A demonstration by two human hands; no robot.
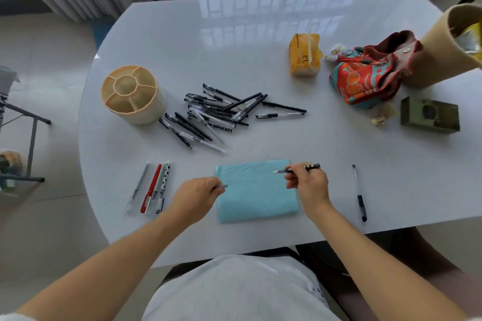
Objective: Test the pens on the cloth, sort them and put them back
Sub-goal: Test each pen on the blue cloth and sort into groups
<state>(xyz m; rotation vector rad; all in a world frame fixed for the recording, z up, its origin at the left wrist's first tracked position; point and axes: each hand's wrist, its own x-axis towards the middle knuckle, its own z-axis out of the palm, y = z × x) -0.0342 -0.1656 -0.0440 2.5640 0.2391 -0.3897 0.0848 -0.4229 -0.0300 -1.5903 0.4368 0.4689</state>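
A folded light-blue cloth (257,195) lies at the table's near edge, with faint pen strokes near its top. My right hand (309,184) grips a dark spotted pen (297,169) above the cloth's right side, uncapped tip pointing left. My left hand (198,197) pinches a small cap (224,185) at the cloth's left edge. A pile of several black and white pens (216,112) lies mid-table. A beige divided pen holder (131,94) stands left of it. Several pens (154,187) lie in a row at the near left. One black pen (359,193) lies alone at the near right.
An orange tissue pack (305,55), a colourful fabric bag (370,73), a tan cylindrical container (448,44) and a green box (430,114) crowd the right side of the white table (234,34). A chair stands beyond the far edge.
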